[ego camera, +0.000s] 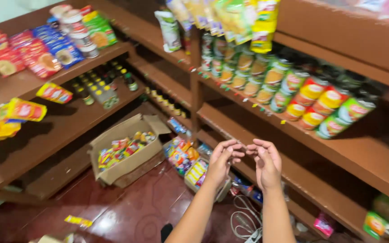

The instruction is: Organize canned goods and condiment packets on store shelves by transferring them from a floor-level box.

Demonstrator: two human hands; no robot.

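Head view: the left hand [221, 158] and the right hand [266, 162] are raised side by side in front of the corner of a brown wooden shelving unit [248, 130], fingertips almost meeting. Both hands are empty, the fingers loosely curled inward, half open, with nothing gripped between them. The forearms rise from the bottom edge of the picture and converge, wrists bent slightly back, palms turned partly toward each other.

Nearest below the hands, on the red tiled floor [127, 211], stands a small box of colourful packets [197, 172], close against the base of the shelves, with another heap of bright packets [182, 153] just beside it. Further left sits an open cardboard box [124, 153], flaps folded out, likely so its mixed sachets can be reached from above. A white cable [244, 220] lies coiled on the floor by the right forearm.

On the shelf above the hands, green and red pouches [302, 92] stand in a slanted row along the front edge, faces outward, probably for display. Small dark bottles [97, 87] cluster on a left-hand shelf, and flat snack packs [32, 56] lie on the shelf above them.
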